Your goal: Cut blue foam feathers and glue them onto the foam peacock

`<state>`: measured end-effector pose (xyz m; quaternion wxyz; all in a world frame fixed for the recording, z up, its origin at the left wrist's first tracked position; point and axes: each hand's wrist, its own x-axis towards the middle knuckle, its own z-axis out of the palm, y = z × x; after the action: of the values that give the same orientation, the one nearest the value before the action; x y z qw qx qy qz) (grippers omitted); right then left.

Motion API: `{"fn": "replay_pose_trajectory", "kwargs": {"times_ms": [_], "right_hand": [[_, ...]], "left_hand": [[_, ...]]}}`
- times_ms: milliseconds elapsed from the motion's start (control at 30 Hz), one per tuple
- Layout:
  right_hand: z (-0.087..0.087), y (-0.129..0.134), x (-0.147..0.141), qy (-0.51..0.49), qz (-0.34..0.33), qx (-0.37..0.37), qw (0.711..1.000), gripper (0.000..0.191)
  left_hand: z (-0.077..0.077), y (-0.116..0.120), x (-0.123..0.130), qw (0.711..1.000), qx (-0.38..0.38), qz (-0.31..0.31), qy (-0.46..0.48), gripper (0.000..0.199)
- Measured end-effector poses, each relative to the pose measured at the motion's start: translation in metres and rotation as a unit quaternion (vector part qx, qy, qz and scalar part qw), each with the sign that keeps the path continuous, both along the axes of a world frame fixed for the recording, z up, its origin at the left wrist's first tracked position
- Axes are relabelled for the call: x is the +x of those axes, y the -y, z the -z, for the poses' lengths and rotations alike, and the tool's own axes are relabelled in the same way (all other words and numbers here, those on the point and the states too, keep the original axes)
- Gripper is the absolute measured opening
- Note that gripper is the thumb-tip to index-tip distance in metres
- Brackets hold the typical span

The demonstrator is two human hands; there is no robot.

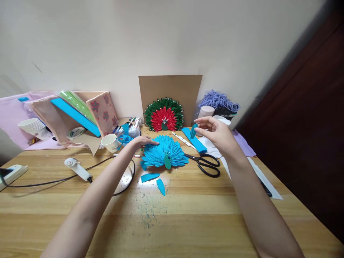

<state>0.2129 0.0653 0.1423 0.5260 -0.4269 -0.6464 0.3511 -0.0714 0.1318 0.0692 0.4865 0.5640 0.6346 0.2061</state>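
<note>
A blue fan of layered petals (176, 148) with a green oval piece (167, 162) at its lower front lies on the wooden table (188, 211). My left hand (143, 141) rests on the fan's upper left edge, fingers stretched out flat. Raised to the right of the fan, my right hand (212, 129) pinches a small teal leaf-shaped piece (193, 131) between thumb and fingertips. Two loose blue pieces, one strip (149, 177) and one petal (160, 187), lie in front of the fan. Black-handled scissors (206, 164) sit just right of it.
Behind stands a brown board (170, 86) with a red and green peacock (164, 116). A glue gun (77, 169) with its cable, a paper cup (110, 143) and a pink box (103, 111) are at left. Markers (184, 140), a blue strip (194, 139) and purple yarn (217, 101) are at right.
</note>
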Motion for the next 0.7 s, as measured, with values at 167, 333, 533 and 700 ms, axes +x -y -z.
{"fn": "replay_pose_trajectory", "kwargs": {"times_ms": [167, 333, 533, 700], "right_hand": [[0.001, 0.0, -0.001, -0.033, -0.012, -0.038, 0.999, 0.031], [0.003, 0.002, -0.009, -0.158, -0.159, -0.201, 0.954, 0.031], [0.006, 0.017, -0.031, -0.219, -0.293, -0.31, 0.877, 0.027], [0.007, 0.025, -0.039, -0.173, -0.308, -0.308, 0.884, 0.026]], "left_hand": [[-0.017, 0.04, -0.017, 0.988, -0.053, -0.03, 0.139, 0.047], [-0.034, 0.094, -0.044, 0.969, 0.073, -0.102, 0.213, 0.045], [-0.033, 0.133, -0.055, 0.955, 0.073, -0.089, 0.274, 0.04], [-0.03, 0.14, -0.054, 0.961, 0.058, -0.099, 0.252, 0.042]]}}
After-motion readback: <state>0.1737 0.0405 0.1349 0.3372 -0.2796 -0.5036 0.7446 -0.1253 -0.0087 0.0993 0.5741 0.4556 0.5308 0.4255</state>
